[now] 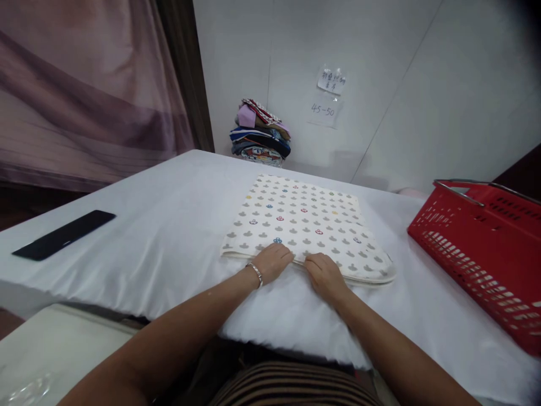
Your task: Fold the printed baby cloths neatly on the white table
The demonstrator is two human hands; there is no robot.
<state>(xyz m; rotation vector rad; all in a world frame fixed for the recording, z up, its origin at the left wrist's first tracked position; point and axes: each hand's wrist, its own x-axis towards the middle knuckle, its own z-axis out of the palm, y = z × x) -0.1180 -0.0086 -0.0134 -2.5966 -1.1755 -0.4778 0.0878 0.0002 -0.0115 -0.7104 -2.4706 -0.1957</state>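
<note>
A folded cream cloth (291, 211) with a grey, red and blue print lies flat on the white-covered table. Its near edge shows more than one layer. My left hand (273, 262) grips that edge a little left of its middle, and a bracelet circles the wrist. Close beside it, my right hand (325, 273) has its fingers curled over the same edge. Both thumbs are hidden from view. The cloth's right front corner is rounded and reaches out past my right hand.
To the right stands a red plastic basket (486, 254) with a metal handle. A black flat panel (65, 234) lies at the left. Folded fabrics (260, 135) are stacked by the far wall, where paper signs (323, 110) hang. The white tablecloth (169, 225) drapes over the near edge.
</note>
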